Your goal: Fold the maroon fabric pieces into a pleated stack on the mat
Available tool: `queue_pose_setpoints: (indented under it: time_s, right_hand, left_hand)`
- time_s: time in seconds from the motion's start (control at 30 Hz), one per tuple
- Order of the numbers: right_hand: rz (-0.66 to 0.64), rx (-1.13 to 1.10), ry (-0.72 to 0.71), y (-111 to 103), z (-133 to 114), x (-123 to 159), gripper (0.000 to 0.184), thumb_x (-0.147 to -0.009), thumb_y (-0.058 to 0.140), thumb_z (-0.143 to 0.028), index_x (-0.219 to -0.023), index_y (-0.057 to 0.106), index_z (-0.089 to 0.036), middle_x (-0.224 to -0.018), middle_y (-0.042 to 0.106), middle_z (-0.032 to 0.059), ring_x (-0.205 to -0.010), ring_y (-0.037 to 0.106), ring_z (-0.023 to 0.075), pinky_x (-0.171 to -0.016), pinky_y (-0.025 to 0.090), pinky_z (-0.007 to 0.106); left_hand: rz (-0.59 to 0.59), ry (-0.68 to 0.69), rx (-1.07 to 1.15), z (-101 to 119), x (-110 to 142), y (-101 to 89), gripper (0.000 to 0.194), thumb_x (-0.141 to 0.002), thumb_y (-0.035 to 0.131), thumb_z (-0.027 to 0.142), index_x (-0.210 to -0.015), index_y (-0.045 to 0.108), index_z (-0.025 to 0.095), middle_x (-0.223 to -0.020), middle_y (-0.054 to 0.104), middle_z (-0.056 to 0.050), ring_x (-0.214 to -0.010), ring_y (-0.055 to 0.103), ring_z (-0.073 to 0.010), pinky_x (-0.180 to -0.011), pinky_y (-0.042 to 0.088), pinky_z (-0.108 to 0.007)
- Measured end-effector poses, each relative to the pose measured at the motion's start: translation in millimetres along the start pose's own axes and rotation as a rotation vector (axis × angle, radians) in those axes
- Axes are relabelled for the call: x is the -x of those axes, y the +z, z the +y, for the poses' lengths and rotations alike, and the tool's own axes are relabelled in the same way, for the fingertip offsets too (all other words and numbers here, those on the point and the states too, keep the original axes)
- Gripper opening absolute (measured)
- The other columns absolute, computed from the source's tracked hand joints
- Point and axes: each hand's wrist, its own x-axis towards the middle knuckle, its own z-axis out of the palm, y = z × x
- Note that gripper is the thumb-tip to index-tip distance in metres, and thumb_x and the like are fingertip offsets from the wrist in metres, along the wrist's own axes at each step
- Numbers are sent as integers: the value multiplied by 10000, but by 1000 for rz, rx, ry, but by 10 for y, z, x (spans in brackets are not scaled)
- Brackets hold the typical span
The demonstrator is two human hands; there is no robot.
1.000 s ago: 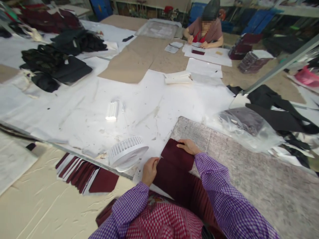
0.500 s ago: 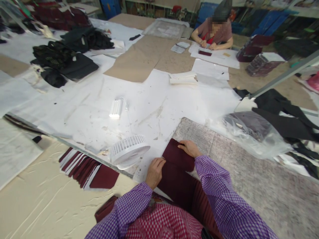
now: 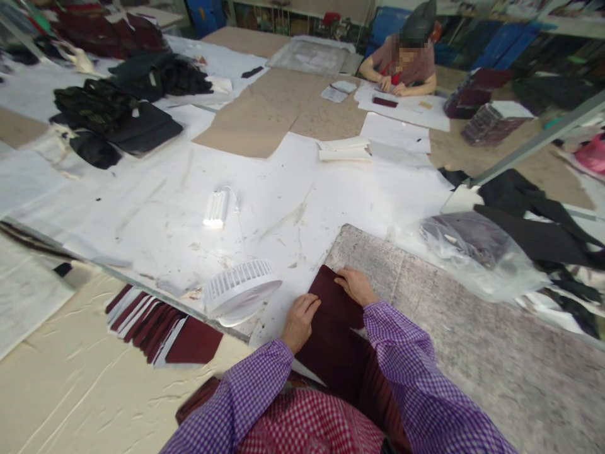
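A dark maroon fabric piece (image 3: 333, 321) lies on the table edge in front of me, partly on a grey felt mat (image 3: 472, 328). My left hand (image 3: 300, 318) rests flat on its left edge with fingers together. At the top right corner of the piece my right hand (image 3: 353, 285) presses down, fingers curled over the cloth. Both arms wear purple checked sleeves. More maroon cloth hangs toward my lap.
A white fan (image 3: 241, 290) lies left of my hands, with a small white lamp (image 3: 215, 208) beyond. Fanned maroon and white pieces (image 3: 161, 325) sit on the cream surface at left. A clear plastic bag (image 3: 477, 249) and black garments (image 3: 534, 211) lie right. Another person (image 3: 401, 57) works at the far end.
My left hand has slid from gripping the cloth's left edge up onto its surface. The right hand stayed at the top corner. The view shifted slightly.
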Motion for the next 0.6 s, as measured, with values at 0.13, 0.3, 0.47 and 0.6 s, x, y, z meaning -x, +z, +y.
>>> queue_pose_setpoints:
  time_s: [0.13,0.3,0.47,0.6]
  right_hand:
    - [15,-2,11,41,17,0,206,-900,509,-311,-1007,592,-155,-1010,615,48,-880,598,166,-774,503,366]
    - [52,-17,34,99,12,25,215,-901,504,-320,-1024,584,-164,-1030,609,52,-885,594,167,-782,497,364]
    - [107,-46,94,101,-12,35,261,-902,494,-352,-1069,560,-163,-1014,614,54,-862,598,167,-767,494,361]
    - [148,-51,133,93,-21,36,279,-893,497,-383,-1051,558,-162,-1005,614,52,-829,596,160,-739,490,344]
  left_hand:
    - [-45,36,-56,75,-95,42,317,-859,421,79,-1126,568,170,-1102,604,-108,-1064,517,-224,-899,466,-426]
    - [-72,31,-132,85,-163,81,207,-871,471,141,-1033,597,158,-1059,610,-79,-1000,546,-223,-849,456,-437]
    - [-90,20,-191,97,-220,101,139,-857,517,173,-970,596,153,-1009,610,-47,-959,557,-203,-850,441,-432]
    - [-109,3,-230,85,-346,131,96,-853,535,220,-855,597,147,-882,609,-20,-887,572,-185,-838,445,-429]
